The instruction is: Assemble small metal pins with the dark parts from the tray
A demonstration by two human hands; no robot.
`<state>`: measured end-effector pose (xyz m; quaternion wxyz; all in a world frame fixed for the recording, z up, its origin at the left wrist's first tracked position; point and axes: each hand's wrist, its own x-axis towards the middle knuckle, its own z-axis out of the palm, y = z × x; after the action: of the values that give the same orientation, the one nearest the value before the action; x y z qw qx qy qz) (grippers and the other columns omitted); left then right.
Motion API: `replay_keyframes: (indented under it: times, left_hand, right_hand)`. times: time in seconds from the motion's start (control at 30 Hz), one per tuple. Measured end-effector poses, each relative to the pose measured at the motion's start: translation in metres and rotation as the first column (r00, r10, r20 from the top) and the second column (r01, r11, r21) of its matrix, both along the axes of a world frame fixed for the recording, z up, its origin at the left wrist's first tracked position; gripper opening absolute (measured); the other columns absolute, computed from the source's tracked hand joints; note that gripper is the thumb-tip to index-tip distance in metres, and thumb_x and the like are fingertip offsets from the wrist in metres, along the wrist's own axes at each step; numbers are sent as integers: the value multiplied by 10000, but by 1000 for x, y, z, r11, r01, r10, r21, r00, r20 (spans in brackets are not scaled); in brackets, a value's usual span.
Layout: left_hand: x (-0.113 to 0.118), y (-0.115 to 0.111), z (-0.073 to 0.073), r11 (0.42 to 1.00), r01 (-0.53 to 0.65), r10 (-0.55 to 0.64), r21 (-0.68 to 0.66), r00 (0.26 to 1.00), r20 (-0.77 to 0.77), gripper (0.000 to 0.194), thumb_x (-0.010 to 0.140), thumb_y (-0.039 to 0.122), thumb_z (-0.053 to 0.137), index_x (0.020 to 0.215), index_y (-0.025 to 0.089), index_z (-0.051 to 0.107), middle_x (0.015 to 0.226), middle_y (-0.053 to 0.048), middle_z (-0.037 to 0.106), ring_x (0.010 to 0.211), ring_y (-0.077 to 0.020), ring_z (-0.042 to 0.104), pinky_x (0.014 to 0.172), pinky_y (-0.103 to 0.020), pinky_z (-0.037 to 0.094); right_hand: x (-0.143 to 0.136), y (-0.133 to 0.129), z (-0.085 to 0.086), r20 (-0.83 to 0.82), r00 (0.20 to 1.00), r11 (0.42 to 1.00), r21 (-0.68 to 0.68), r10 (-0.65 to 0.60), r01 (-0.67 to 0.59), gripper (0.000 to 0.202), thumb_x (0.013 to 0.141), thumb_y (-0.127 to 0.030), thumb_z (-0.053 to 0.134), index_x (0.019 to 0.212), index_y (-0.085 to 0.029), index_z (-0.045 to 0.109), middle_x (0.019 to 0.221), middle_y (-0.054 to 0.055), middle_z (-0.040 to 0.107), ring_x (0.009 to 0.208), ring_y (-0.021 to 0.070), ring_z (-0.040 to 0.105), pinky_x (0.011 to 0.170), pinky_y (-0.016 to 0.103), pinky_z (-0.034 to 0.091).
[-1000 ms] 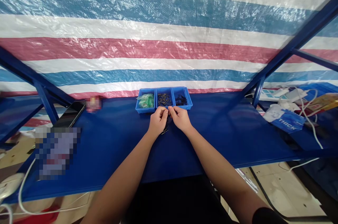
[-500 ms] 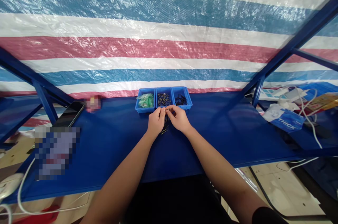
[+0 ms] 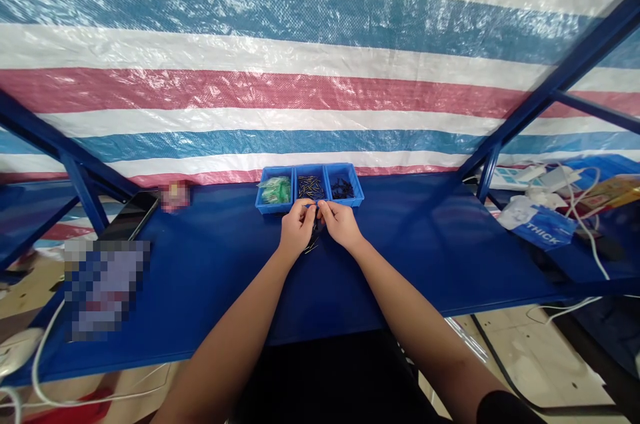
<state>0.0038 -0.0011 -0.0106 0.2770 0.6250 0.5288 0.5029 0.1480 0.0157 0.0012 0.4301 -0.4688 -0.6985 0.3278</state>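
Note:
My left hand (image 3: 298, 227) and my right hand (image 3: 340, 222) meet fingertip to fingertip over the blue table, just in front of three joined blue bins. Both are closed in a pinch; whatever lies between the fingertips is too small to make out. Small thin pieces (image 3: 311, 249), some brass-coloured and some dark, lie on the table below and between my hands. In the left bin is a green and clear plastic bag (image 3: 276, 190). Brass-coloured pins (image 3: 310, 187) fill the middle bin, and black parts (image 3: 342, 189) lie in the right one.
A phone (image 3: 131, 216) and a blurred-out item (image 3: 107, 291) rest at the table's left side, with a small pink object (image 3: 175, 197) behind. Right of the slanted blue frame (image 3: 530, 107) are a blue-white packet (image 3: 540, 224) and white cables. Striped sheeting (image 3: 300, 91) hangs behind.
The fingertips of my right hand have shifted slightly, and the thin piece seen between my hands before is now mostly hidden. My left hand has barely moved.

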Motion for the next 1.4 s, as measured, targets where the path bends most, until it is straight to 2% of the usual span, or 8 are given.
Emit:
replay_keyframes:
  times: [0.1,0.27,0.37,0.63,0.87,0.97,1.1,1.4]
  left_hand:
    - [0,0,1,999,-35,35,16,999,-33,284,940,457,493,1001,206,612,644,24,601,561,-112,547,576,-224,411]
    - [0,1,1,997,-79,80,18,994,-77,302,957,456,453,917,199,607,611,30,565,556,-112,522,587,-227,401]
    - [0,1,1,995,-94,95,21,992,-78,323,960,456,441,862,194,600,619,25,567,574,-113,523,591,-226,397]
    - [1,0,3,996,-91,92,20,993,-77,330,955,457,452,839,192,608,688,6,610,616,-116,533,606,-229,402]
    - [1,0,2,998,-58,58,-12,998,-35,282,941,459,486,1008,207,593,613,35,576,529,-113,514,559,-231,389]
    - [1,0,2,998,-66,67,15,996,-62,277,940,456,487,900,200,587,659,22,593,575,-109,524,591,-227,403]
    - [1,0,2,996,-87,89,22,991,-103,319,949,453,469,776,197,550,612,31,539,567,-102,479,576,-222,373]
    - [0,1,3,995,-98,101,35,991,-87,349,956,459,456,756,191,552,625,25,539,592,-106,484,592,-225,375]
  right_hand:
    - [0,-1,0,-9,1000,1000,6,-11,11,462,967,-543,415,748,-198,631,661,8,622,621,142,577,616,264,436]
    - [-2,-1,1,-77,997,999,34,-29,31,285,927,-451,524,1005,-215,663,848,29,687,734,159,626,683,278,496]
    - [-4,-1,1,-80,997,997,73,-21,27,262,901,-395,564,1062,-212,659,894,38,691,744,159,626,697,286,509]
    - [-1,1,0,-37,999,997,76,-15,18,242,935,-391,521,944,-207,679,889,36,704,777,161,628,729,286,487]
    - [0,0,0,1,1000,999,46,-9,9,355,963,-466,461,863,-200,673,784,30,687,722,162,624,692,281,468]
    - [0,0,0,-6,1000,999,46,-22,22,358,961,-467,466,858,-203,684,781,32,693,713,164,625,688,286,473]
    - [-1,-1,1,-38,999,997,67,-33,36,286,941,-425,508,936,-210,697,875,35,711,759,165,634,693,284,484]
    - [-4,-1,1,-17,1000,991,131,13,-10,187,898,-327,563,964,-209,693,909,45,695,736,152,616,704,302,511]
